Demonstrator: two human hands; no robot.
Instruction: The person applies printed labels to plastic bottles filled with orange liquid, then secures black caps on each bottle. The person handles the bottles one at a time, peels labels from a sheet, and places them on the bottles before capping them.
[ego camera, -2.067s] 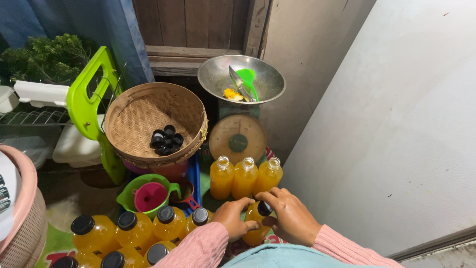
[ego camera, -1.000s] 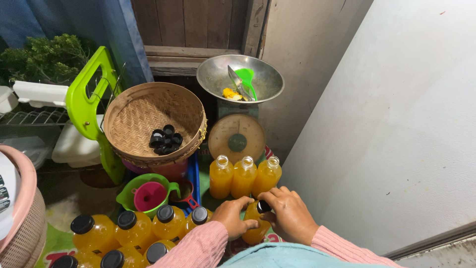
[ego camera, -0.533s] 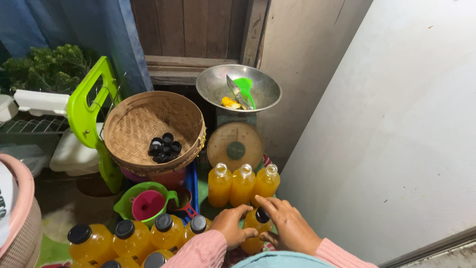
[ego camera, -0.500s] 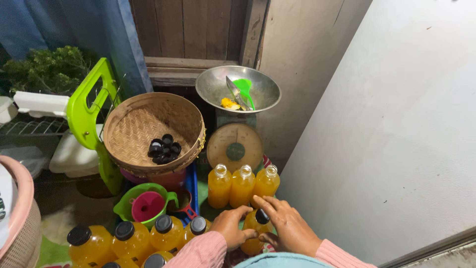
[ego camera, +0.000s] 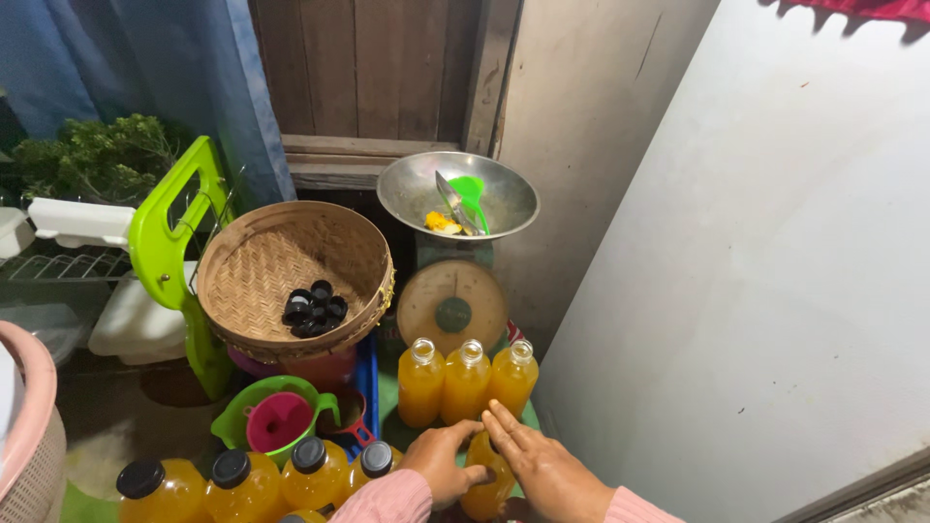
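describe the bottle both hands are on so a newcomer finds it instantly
Start at the dial scale under the metal bowl. Three uncapped orange bottles stand before it. The held bottle sits nearer, alone, gripped by the left hand and right hand.

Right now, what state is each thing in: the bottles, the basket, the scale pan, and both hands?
Three bottles by the scale: full, uncapped, upright.
Front-row bottles: full, black-capped.
Held bottle: upright, top covered by hands.
Basket: tilted, holding loose black caps.
Scale pan: holds utensils.
Left hand: gripping bottle.
Right hand: on bottle top.
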